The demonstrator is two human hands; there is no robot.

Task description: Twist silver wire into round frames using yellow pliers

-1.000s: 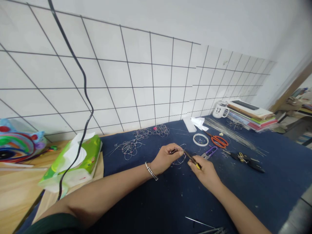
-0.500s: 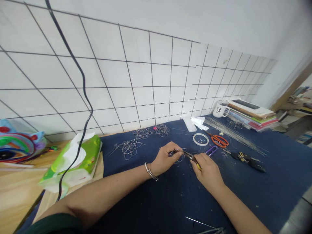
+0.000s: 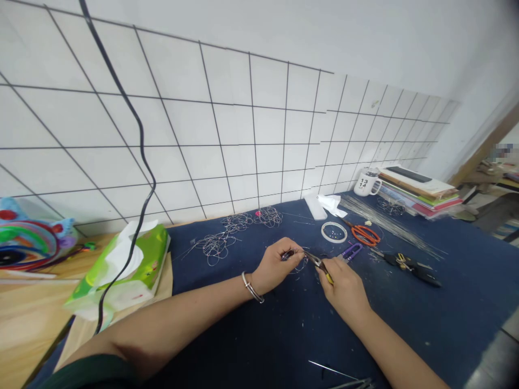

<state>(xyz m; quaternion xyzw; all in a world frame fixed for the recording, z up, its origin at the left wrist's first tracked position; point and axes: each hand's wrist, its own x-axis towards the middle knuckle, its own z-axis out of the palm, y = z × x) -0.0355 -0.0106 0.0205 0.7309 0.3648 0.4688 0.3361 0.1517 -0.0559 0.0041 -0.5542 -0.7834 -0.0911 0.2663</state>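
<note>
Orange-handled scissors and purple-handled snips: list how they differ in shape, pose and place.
The orange-handled scissors have wide looped grips; the purple-handled snips have a narrower, elongated handle.
The scissors' blades point away from the person, toward the white paper; the snips' blades point back toward the right hand.
The snips lie closer to that hand than the scissors do.
Both rest on the dark blue cloth.

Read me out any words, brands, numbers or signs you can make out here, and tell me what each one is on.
"13", on the white mug.
"14", on the same mug, just below.
Small marks under those numbers: too small to read.
Green tissue pack: its printing is too blurred to read.
Stack of books: no text readable.
</note>
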